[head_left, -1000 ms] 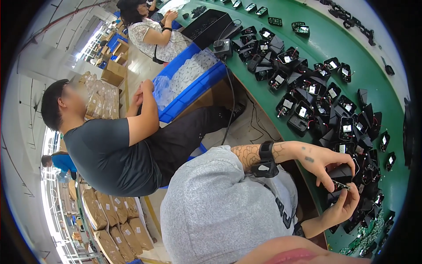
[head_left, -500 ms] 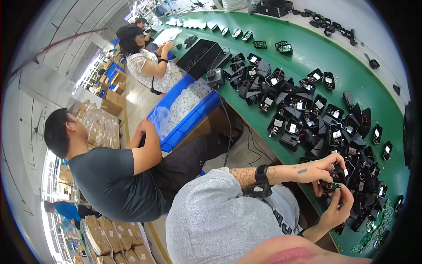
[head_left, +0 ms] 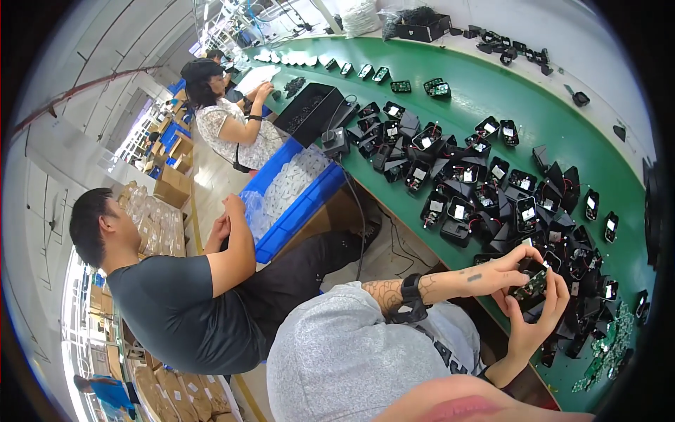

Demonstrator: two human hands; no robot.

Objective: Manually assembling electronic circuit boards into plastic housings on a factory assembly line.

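Note:
Both of my hands hold one small black plastic housing with a green circuit board (head_left: 532,287) in its open face, just above the near edge of the bench. My left hand (head_left: 500,273), on the arm with a black wristband, grips it from the left and top, fingers closed round it. From below and the right, my right hand (head_left: 540,318) closes on the same housing, with its thumb and fingers at the edges. Beyond my hands lies a heap of black housings (head_left: 492,186), several with white labels and red wires showing.
Loose green circuit boards (head_left: 610,344) lie at the bench's right. A blue bin (head_left: 299,211) of white parts stands left, beside a black box (head_left: 309,116) of small dark parts. A seated person in a dark shirt (head_left: 176,281) and another in a cap (head_left: 235,130) are to the left.
The circuit board, formerly held edge-on by my right fingers, now lies in the housing, its face showing. My hands have come closer together round it. The view has shifted slightly.

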